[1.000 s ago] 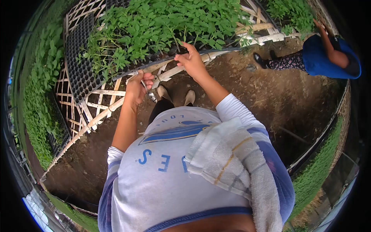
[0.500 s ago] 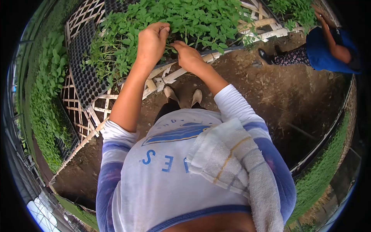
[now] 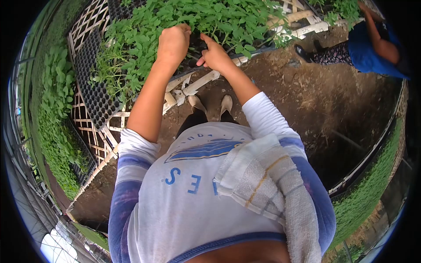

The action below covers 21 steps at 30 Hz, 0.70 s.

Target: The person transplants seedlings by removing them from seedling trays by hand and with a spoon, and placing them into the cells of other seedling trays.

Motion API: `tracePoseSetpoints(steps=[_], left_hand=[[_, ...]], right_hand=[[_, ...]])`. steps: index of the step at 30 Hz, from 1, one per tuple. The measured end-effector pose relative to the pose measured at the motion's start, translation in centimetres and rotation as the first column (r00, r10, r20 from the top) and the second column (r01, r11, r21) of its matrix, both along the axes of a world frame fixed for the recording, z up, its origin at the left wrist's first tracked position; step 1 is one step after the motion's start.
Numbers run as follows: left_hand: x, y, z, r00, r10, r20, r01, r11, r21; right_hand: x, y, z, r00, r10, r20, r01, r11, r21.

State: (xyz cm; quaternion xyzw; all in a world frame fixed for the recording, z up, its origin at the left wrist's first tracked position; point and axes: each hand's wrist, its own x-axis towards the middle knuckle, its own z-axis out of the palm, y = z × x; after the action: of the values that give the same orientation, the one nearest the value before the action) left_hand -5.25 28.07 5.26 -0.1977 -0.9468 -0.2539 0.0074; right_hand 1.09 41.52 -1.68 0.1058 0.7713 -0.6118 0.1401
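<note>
At the left, a black cell tray [image 3: 93, 79] lies on the slatted table [image 3: 202, 83]. Green seedlings [image 3: 162, 17] spread along the far side. My left grip [image 3: 173, 43] curls over their near edge, fingertips hidden; I cannot tell whether it clamps anything. Just right, my right grip [image 3: 216, 56] has forefinger and thumb apart, near the stems. Far right, another person [image 3: 368, 50] wears blue.

A bare brown soil floor [image 3: 298, 101], scattered with small debris, stretches across the middle and right. Along the far side runs a pale lattice bench of thin wooden slats [image 3: 201, 83]. A long bed of dense green foliage [image 3: 57, 96] fills the left; a low green strip of plants [image 3: 372, 188] curves along the right. Grey sheeting [image 3: 22, 188] hangs near left, beside a bright white patch [image 3: 57, 245]. Soft daylight covers everything.
</note>
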Motion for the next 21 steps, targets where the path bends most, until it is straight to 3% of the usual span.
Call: tracePoseSetpoints(steps=[3,5,7,9,11,13,14,16,20,21], left_hand=[[-0.2,0.4,-0.8,0.999,0.031,0.022,-0.031,0.999,-0.006],[-0.2,0.8,-1.8,0.99,-0.059,-0.124,0.053,0.997,-0.052],[-0.6,0.9,-3.2,0.994,-0.069,-0.085,0.061,0.994,-0.093],[-1.2,1.0,-2.9,0.996,0.038,0.085,-0.037,0.999,-0.012],[-1.6,0.5,-3.2,0.998,0.038,0.053,-0.039,0.999,0.024],[-1.7,0.0,-4.4,0.958,0.099,0.271,-0.142,0.979,0.143],[-1.9,-0.2,-4.0,0.958,0.099,0.268,-0.142,0.979,0.145],[-2.1,-0.7,-3.3,0.902,0.14,0.408,-0.282,0.907,0.312],[-1.5,-1.7,-3.6,0.901,0.159,0.403,-0.309,0.887,0.343],[-1.3,-1.8,-3.7,0.901,0.16,0.403,-0.311,0.886,0.343]], right_hand=[[-0.2,0.0,-0.1,0.998,-0.009,0.068,0.011,0.999,-0.03],[-0.4,-0.1,-0.3,0.997,-0.02,0.068,0.023,0.999,-0.037],[-0.6,-0.2,-0.6,0.994,-0.018,0.109,0.024,0.998,-0.05],[-0.4,-0.3,-0.4,0.995,-0.022,0.098,0.028,0.998,-0.06],[-0.4,-0.1,-0.4,0.995,-0.03,0.098,0.037,0.997,-0.071],[-0.4,-0.1,-0.4,0.994,-0.002,0.107,0.009,0.998,-0.063],[-0.4,-0.2,-0.1,0.995,-0.002,0.104,0.008,0.998,-0.062],[-0.2,-0.3,0.2,0.996,-0.021,0.088,0.024,0.999,-0.03],[-0.6,-0.9,-1.4,0.997,-0.063,0.033,0.062,0.998,0.034],[-1.1,-1.2,-2.5,0.993,-0.077,-0.087,0.089,0.985,0.145]])
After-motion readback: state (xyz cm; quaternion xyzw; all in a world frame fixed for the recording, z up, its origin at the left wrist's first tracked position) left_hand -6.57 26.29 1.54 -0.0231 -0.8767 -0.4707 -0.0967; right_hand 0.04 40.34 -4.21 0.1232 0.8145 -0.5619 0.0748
